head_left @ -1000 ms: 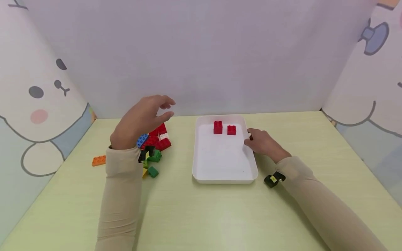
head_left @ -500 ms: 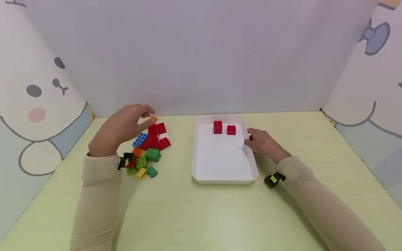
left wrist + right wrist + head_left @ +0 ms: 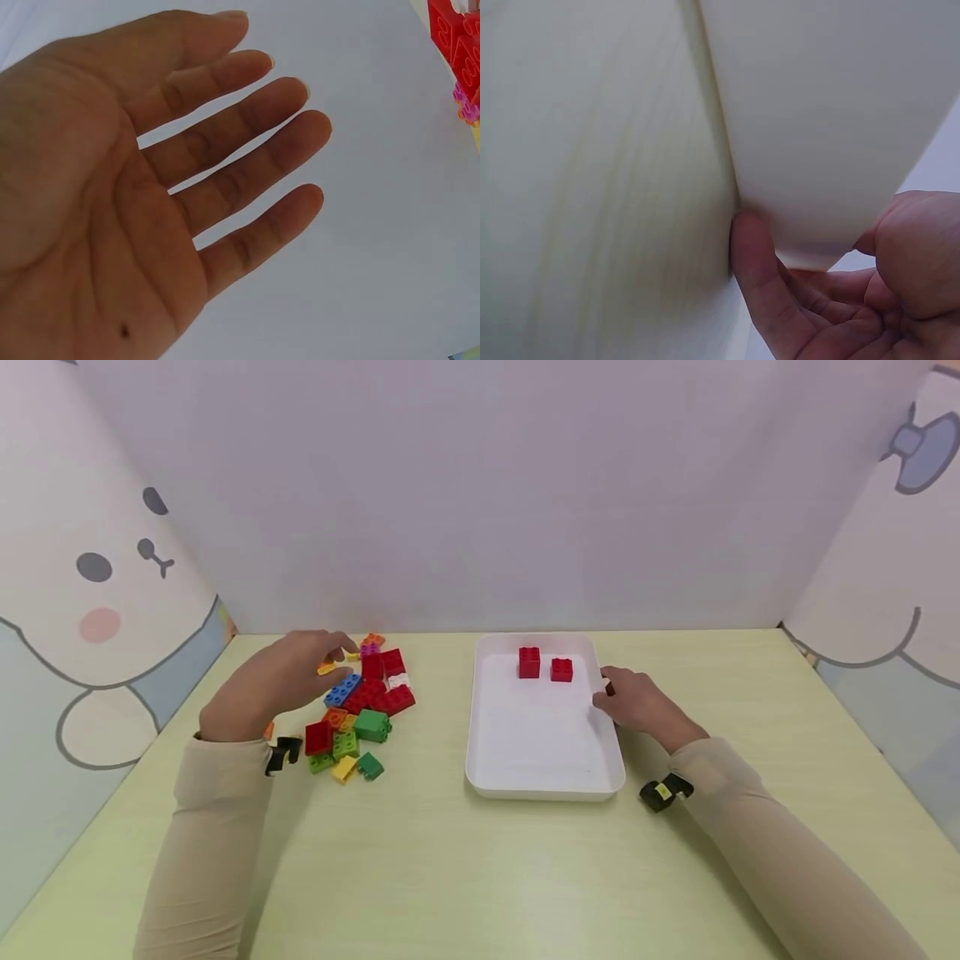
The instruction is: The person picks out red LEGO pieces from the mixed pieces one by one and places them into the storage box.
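**Gripping a white tray, hovering loosely by a brick pile**

Grips the tray's right rim in the right hand, thumb inside and fingers outside, covering part of that rim. Holds nothing in the left hand, fingers relaxed and spread, at the far left of the pile. Partly blocks small yellow pieces behind those fingers, and most of an orange brick behind the left wrist. Includes, in the pile, a blue brick just beside the thumb (cannot tell whether touching), a white brick at right, plus a green brick, a yellow brick and a dark green brick toward the near side. Has a taller red brick and a smaller red brick in the tray's far part, near each other, taller at left. Lies all on a pale table, with a plain backdrop at the far side and cartoon panels at left and right
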Motion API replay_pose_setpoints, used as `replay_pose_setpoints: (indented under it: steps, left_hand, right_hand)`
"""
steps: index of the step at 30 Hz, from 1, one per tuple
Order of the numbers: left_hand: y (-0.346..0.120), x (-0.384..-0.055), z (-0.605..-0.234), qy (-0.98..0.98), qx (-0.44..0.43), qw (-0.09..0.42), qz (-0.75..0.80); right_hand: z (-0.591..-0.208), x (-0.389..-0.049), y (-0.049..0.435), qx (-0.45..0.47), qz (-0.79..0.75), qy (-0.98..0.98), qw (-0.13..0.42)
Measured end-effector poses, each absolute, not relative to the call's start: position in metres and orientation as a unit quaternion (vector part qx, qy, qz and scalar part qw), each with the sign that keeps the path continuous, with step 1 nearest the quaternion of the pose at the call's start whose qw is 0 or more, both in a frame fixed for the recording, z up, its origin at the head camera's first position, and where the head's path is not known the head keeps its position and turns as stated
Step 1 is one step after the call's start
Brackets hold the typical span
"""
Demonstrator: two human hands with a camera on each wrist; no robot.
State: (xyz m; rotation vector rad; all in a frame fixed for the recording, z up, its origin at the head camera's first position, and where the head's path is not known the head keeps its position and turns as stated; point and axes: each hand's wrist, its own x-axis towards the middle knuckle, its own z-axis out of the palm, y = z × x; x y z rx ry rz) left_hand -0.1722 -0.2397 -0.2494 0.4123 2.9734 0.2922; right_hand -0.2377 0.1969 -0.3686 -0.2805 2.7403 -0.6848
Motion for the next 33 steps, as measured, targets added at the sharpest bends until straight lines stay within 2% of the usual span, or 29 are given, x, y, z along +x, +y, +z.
replay_pose_setpoints:
  steps: [10, 22, 33]
  left_hand:
    - [-0.263, -0.161, -0.267, 0.986, 0.129, 0.083, 0.065]
    - [-0.276, -0.169, -0.289, 0.973, 0.118, 0.192, 0.052]
    - [-0.273, -0.17, -0.299, 0.968, 0.105, 0.223, 0.056]
  right_hand:
    - [-0.369, -0.239, 0.197, -0.108, -0.243, 0.953, 0.144]
    - [-0.37, -0.239, 0.198, -0.104, -0.237, 0.954, 0.15]
    - [-0.369, -0.239, 0.197, -0.107, -0.246, 0.952, 0.149]
